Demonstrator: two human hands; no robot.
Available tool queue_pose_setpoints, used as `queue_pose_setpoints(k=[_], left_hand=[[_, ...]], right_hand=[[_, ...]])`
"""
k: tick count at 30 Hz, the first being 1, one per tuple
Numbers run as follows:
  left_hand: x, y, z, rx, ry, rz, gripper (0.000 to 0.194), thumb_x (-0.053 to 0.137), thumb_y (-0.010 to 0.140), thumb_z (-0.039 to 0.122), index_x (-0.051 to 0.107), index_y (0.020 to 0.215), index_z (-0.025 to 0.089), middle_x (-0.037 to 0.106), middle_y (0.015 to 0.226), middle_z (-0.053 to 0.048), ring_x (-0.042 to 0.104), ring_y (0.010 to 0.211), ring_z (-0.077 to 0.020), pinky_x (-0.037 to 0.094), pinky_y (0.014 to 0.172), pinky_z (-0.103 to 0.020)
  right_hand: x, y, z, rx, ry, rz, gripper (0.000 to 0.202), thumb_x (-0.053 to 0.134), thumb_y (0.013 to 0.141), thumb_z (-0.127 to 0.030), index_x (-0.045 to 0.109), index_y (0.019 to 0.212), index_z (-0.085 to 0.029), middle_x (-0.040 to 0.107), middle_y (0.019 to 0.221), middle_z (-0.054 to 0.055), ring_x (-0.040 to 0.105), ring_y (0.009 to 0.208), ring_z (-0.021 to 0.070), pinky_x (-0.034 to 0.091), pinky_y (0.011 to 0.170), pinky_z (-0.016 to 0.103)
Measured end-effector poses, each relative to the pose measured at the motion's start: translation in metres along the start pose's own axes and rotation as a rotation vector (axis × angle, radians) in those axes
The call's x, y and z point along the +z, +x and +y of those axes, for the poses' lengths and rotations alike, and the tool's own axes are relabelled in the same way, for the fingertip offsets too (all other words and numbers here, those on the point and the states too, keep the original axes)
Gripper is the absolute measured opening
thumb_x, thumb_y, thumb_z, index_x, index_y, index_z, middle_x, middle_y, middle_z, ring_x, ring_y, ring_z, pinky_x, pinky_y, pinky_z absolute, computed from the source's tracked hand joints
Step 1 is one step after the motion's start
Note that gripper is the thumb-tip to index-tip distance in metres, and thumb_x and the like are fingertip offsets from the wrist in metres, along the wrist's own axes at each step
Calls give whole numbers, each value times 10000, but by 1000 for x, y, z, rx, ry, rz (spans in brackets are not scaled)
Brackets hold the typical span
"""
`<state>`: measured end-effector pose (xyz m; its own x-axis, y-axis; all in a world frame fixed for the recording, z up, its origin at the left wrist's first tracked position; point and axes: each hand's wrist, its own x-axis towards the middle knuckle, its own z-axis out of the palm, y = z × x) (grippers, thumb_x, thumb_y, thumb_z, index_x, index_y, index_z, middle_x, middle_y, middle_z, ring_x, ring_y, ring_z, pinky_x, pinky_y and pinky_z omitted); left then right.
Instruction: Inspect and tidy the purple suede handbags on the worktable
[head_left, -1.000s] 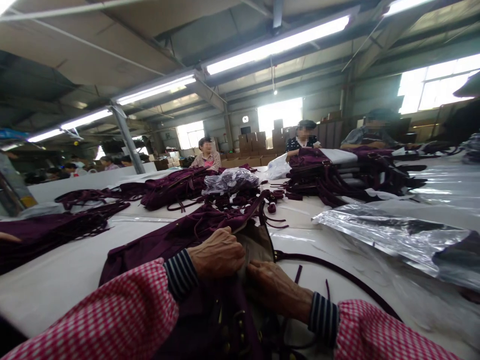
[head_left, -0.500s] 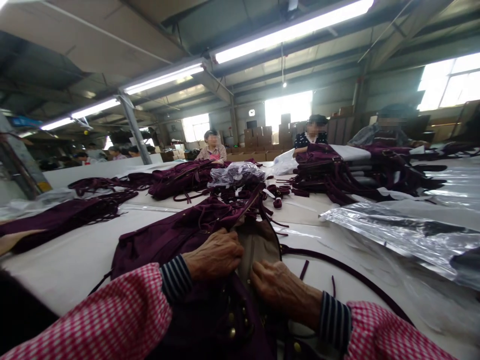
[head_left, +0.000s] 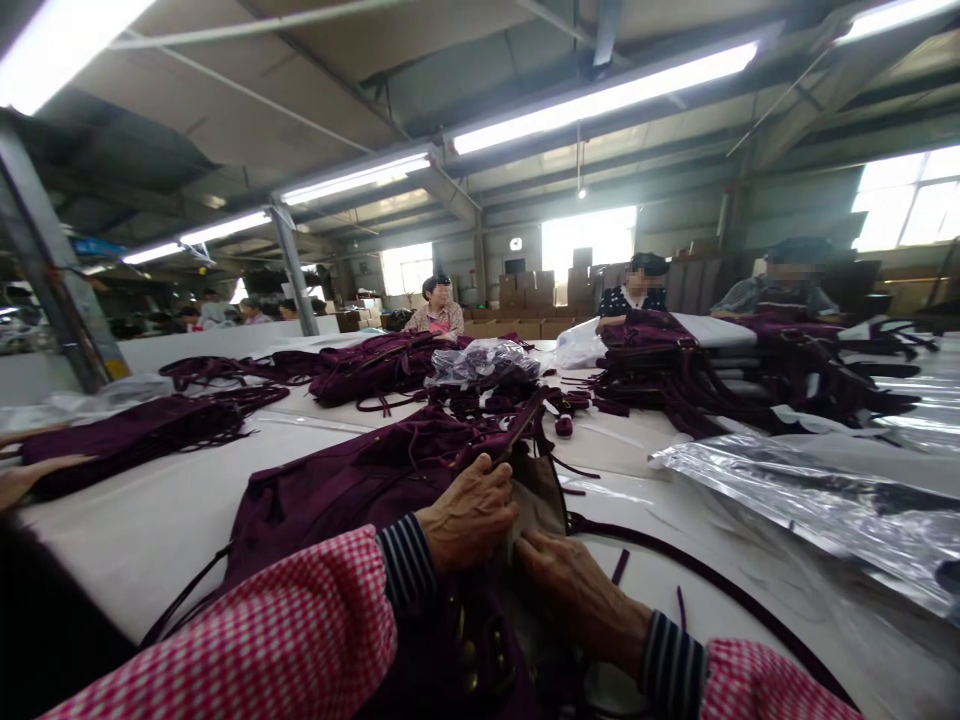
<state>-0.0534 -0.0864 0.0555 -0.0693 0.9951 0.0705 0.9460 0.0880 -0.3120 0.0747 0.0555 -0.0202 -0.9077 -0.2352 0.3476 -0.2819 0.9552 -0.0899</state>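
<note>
A dark purple handbag (head_left: 322, 490) lies open on the table in front of me, its beige lining (head_left: 541, 490) showing at the mouth. My left hand (head_left: 472, 512) is closed on the lining and edge at the left side of the opening. Lower and to the right, my right hand (head_left: 581, 582) has its fingers bent into the lining, thumb and fingertips pinching the fabric. A long purple strap (head_left: 697, 560) curves out to the right from the bag. Brass studs dot the bag's shaded near side.
Bundled clear plastic (head_left: 487, 362) and small purple straps lie beyond the bag. A stack of purple bags (head_left: 675, 365) stands back right, with plastic sheets (head_left: 810, 500) nearer. Another person's hand (head_left: 37, 475) touches a purple bag (head_left: 142, 435) at left. Several co-workers sit across the table.
My left hand has moved up and right along the bag's opening. My right hand stays at the lining, shifted slightly right. The whole view has tilted up a little.
</note>
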Motion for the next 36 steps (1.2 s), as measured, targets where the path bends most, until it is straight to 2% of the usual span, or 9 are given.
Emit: queue_pose_setpoints(k=[3, 5, 10, 15, 20, 24, 27, 31, 36], left_hand=[[3, -6, -3, -90, -27, -19, 62, 593, 867, 219, 616, 919, 194, 686, 873, -65, 603, 1064, -271, 388, 1012, -451], [0, -8, -4, -163, -59, -45, 81, 608, 818, 213, 619, 898, 209, 687, 841, -54, 637, 980, -264, 444, 903, -404], [-5, 10, -9, -286, -97, -91, 167, 554, 869, 268, 676, 962, 201, 724, 867, -100, 695, 823, -285, 492, 723, -370], [14, 39, -8, -318, -142, -54, 167, 561, 863, 191, 714, 930, 200, 734, 909, -106, 707, 890, -279, 500, 770, -363], [33, 43, 1, -336, -180, 16, 133, 559, 901, 179, 686, 913, 215, 714, 953, -52, 700, 887, -224, 481, 717, -301], [35, 37, 6, -356, -169, 67, 159, 468, 962, 146, 620, 945, 190, 685, 961, -55, 677, 860, -208, 482, 709, -293], [33, 35, 10, -352, -145, 66, 196, 424, 938, 57, 587, 976, 158, 672, 976, -90, 661, 906, -232, 493, 746, -314], [30, 35, 12, -300, -138, 30, 185, 436, 938, 50, 590, 966, 148, 667, 1013, -106, 648, 931, -233, 493, 763, -312], [32, 36, 7, -275, -168, 19, 122, 473, 958, 118, 583, 935, 165, 664, 1010, -91, 644, 932, -218, 492, 791, -319]], right_hand=[[-1, 16, 11, 224, -7, -40, 151, 498, 938, -64, 625, 946, -145, 690, 910, 80, 650, 760, 185, 382, 635, 292], [-1, 31, 22, 338, -28, -29, 157, 490, 948, -92, 638, 966, -139, 708, 952, 114, 672, 814, 204, 384, 657, 289], [4, 52, 46, 377, -1, 21, 131, 528, 944, -153, 659, 949, -143, 725, 954, 113, 682, 844, 208, 390, 684, 274], [11, 40, 49, 342, 86, 94, 172, 494, 942, -135, 664, 925, -138, 724, 932, 97, 680, 862, 204, 428, 732, 273], [6, 29, 54, 307, 191, 162, 173, 514, 894, -111, 677, 862, -159, 719, 857, 56, 674, 825, 190, 454, 753, 275], [-8, 10, 56, 328, 420, 233, 201, 518, 910, -144, 715, 880, -165, 701, 759, 26, 666, 726, 173, 460, 698, 266], [-17, -11, 52, 329, 570, 207, 216, 520, 904, -127, 730, 888, -177, 670, 681, -2, 641, 633, 148, 452, 648, 245], [-19, -34, 45, 247, 490, 155, 240, 516, 858, -53, 720, 849, -178, 671, 744, 10, 640, 664, 140, 436, 645, 233], [-11, -39, 50, 300, 438, 166, 259, 482, 839, -36, 703, 838, -172, 683, 784, 30, 640, 641, 140, 455, 631, 229]])
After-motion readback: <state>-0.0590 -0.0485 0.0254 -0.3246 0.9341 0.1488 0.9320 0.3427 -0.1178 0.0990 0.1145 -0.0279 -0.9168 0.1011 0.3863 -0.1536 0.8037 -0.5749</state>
